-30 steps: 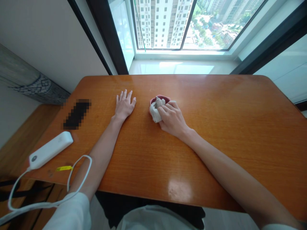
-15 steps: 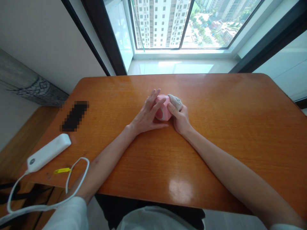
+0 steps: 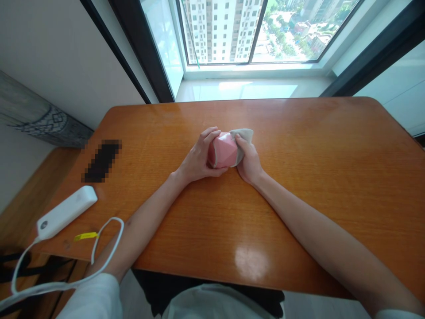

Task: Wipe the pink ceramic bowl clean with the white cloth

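Observation:
A pink faceted cup (image 3: 224, 151) lies tipped on its side near the middle of the wooden table (image 3: 299, 199). My left hand (image 3: 198, 157) wraps its fingers round the cup's left side and grips it. My right hand (image 3: 248, 160) presses a beige cloth (image 3: 243, 135) against the cup's right side, fingers closed on the cloth. Part of the cloth sticks out above my right fingers.
A white power strip (image 3: 64, 212) with a white cable (image 3: 99, 248) and a yellow tag lies at the table's left front corner. A dark blurred-out object (image 3: 101, 161) lies behind it. A window and its sill stand beyond the table's far edge.
My left hand came off the table and took hold of the cup. The cup went from upright with the cloth inside to lying on its side, with the cloth now on its outside.

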The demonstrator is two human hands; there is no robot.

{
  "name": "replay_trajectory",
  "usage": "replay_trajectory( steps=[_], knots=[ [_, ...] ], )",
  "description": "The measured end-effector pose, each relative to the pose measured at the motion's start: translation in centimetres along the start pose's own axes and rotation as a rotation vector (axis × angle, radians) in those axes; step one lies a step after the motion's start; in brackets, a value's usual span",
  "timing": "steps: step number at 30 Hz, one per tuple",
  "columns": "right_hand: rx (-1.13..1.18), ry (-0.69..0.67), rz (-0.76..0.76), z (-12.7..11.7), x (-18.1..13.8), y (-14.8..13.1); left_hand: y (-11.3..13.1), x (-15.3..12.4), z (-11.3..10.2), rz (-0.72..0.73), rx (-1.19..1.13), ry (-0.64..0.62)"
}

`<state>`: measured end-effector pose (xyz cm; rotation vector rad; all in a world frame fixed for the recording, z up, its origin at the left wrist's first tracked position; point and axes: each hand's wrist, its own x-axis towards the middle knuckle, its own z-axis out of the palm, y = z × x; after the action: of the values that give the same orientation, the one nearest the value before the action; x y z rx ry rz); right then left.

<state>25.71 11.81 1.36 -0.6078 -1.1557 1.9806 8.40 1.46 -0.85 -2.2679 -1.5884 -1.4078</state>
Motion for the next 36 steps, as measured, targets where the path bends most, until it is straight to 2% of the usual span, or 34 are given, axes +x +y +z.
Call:
replay_trajectory(
  steps=[8, 14, 27, 36],
  knots=[
    [0.009, 0.024, 0.022, 0.2, -0.2, -0.2, -0.1, -0.3, -0.3, 0.201, 0.276, -0.035],
    [0.031, -0.006, 0.000, -0.1, 0.0, 0.1, 0.3, 0.0, -0.7, 0.310, 0.357, -0.012],
    [-0.033, 0.005, -0.056, -0.3, 0.1, 0.5, 1.3, 0.2, -0.5, 0.223, 0.327, 0.011],
    [-0.157, 0.044, -0.034, -0.2, -0.2, 0.3, 2.5, 0.5, -0.7, 0.025, 0.147, 0.016]
  ],
)
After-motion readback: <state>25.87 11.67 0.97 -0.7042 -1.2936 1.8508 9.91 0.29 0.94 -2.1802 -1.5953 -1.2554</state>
